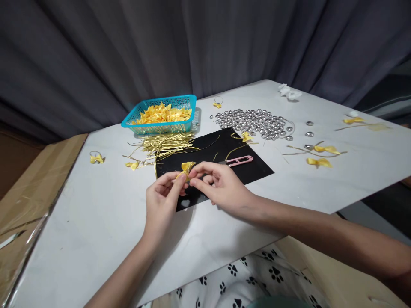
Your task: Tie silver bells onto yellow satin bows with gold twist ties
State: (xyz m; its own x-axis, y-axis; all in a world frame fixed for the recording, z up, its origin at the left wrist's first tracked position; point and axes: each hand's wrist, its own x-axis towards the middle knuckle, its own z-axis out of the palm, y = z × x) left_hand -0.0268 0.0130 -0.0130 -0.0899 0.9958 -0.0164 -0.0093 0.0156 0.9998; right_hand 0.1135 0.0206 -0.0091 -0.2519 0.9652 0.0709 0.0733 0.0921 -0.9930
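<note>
With my left hand (162,194) and right hand (215,184) both pinched shut on the yellow bow (186,167), I judge it best to keep its centre squeezed tight above the black mat (250,171).

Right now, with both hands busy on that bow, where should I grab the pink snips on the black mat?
I would take the pink snips by the looped pink end, on the right. They lie flat on the black mat, that end away from the right hand, so coming from the right and above looks clearest; the yellow bow stays undisturbed.

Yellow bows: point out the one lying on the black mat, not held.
The small yellow bow at the black mat's far edge, beside the silver beads; the others lie on white tabletop.
</note>
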